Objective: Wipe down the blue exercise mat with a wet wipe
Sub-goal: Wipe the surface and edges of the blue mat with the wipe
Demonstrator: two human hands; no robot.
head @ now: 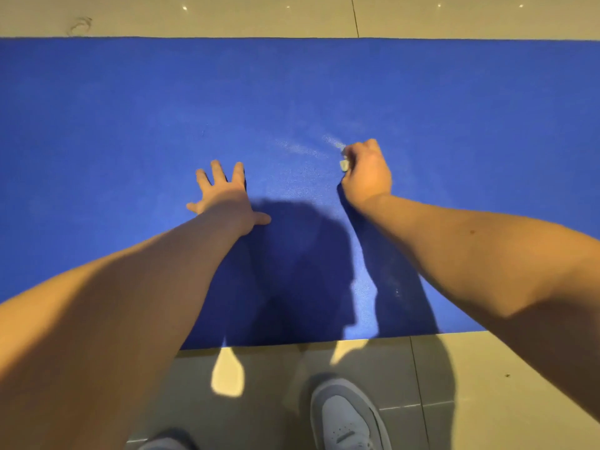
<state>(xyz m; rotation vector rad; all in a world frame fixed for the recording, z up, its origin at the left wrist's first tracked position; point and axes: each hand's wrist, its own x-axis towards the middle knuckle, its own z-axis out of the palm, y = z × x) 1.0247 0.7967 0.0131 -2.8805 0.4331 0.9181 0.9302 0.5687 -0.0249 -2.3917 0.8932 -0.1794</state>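
A crumpled white wet wipe (344, 164) is gripped in the curled right hand (368, 175), pressed on the blue mat (130, 108). The left hand (224, 196) is laid flat, fingers spread.

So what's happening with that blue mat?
A person is bent over the mat, which lies on the tiled floor, and is cleaning it. The left hand rests flat on the mat with fingers spread. The right hand grips a small bunched wipe against the mat. A pale streak shows just beside the wipe.
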